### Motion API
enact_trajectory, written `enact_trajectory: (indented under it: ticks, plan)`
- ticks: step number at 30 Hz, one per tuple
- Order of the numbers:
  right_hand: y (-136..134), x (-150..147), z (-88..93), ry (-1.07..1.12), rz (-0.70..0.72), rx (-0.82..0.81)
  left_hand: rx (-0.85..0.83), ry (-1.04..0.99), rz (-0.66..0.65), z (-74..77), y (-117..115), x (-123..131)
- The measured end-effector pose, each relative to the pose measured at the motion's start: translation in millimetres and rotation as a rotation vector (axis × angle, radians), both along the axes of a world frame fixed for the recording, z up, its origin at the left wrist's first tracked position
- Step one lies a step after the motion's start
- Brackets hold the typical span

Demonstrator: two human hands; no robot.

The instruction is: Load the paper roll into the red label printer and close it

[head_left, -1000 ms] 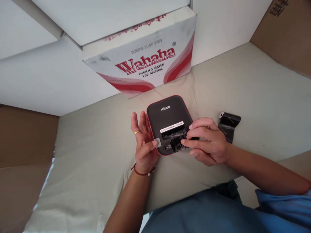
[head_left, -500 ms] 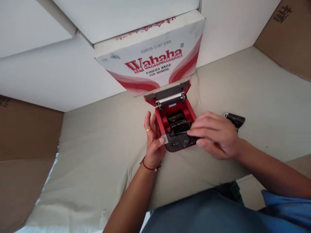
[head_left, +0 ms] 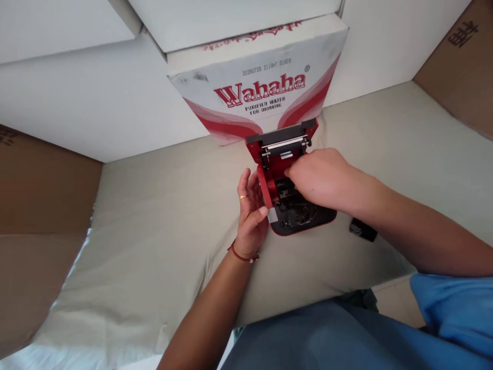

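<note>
A red and black label printer [head_left: 302,226] sits on the cloth with its lid [head_left: 283,136] raised, showing a roller inside the lid. My left hand [head_left: 252,218] grips the printer's left side, thumb on a grey patch at the front corner and fingers along the outer wall. My right hand [head_left: 321,177] reaches over the right wall into the compartment, its fingers curled down and mostly hidden. Shiny black film or a wrapped roll [head_left: 287,190] lies inside, partly covered by that hand. To the right, a black object [head_left: 362,229] shows partly from under my right forearm.
A Wahaha water carton [head_left: 265,97] stands just behind the raised lid, against white boxes [head_left: 96,103]. Brown cardboard boxes flank the space at left [head_left: 42,205] and right [head_left: 458,72]. A beige cloth [head_left: 173,216] covers the surface.
My right hand has moved from the printer's front edge up and back into the compartment. The view has shifted slightly, and my forearm now covers part of the black object at right.
</note>
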State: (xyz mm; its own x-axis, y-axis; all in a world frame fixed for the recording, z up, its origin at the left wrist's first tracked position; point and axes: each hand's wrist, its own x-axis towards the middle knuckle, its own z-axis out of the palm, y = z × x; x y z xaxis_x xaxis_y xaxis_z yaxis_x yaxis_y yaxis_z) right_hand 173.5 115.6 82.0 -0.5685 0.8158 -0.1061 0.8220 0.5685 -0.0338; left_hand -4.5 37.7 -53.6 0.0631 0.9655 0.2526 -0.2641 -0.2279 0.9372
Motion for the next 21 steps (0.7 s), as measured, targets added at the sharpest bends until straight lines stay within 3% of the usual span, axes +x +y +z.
enact_trajectory:
  ticks: [4,8,12,16,21]
  plan:
    - [2.0,-6.0,-4.9,-0.032,0.087,0.053,0.023,0.007,-0.023,2.3,-0.7,0.4]
    - [2.9,-2.2,-0.9,-0.029,0.077,0.001,0.034,0.022,-0.014,2.5,-0.6,-0.4]
    - [-5.2,33.8,21.0,0.115,0.016,-0.027,0.024,-0.019,-0.049,2.3,-0.8,-1.0]
    - [-12.2,64.3,37.5,0.307,0.091,0.008,0.009,-0.059,-0.074,2.4,0.0,-1.2]
    - [-8.8,34.8,21.5,0.145,0.029,-0.022,0.013,-0.037,-0.037,3.6,2.8,-0.1]
